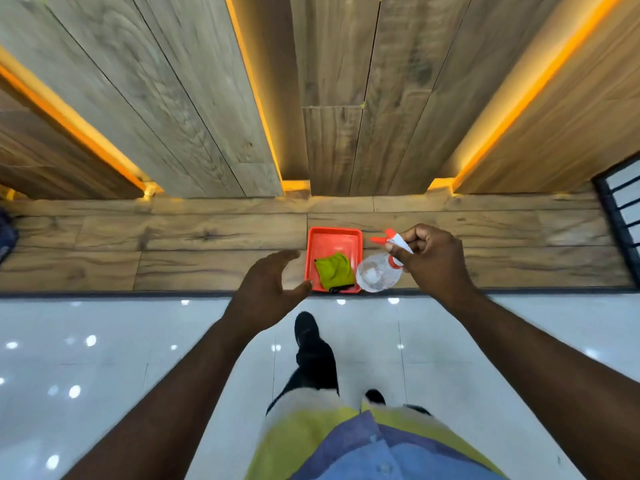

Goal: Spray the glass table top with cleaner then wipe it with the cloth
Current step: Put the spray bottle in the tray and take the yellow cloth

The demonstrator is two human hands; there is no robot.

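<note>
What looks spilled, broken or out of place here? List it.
Nothing looks spilled or broken. The green cloth lies crumpled in the orange tray on the wooden ledge. The right hand holds the spray bottle tilted. No glass table top shows.

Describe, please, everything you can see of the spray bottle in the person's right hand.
The clear plastic spray bottle has a rounded, see-through body, an orange-red collar and trigger, and a white head. The right hand has its grip around the neck and holds the bottle tilted, base towards the camera. It overlaps the right edge of the orange plastic tray; whether they touch is unclear.
</note>
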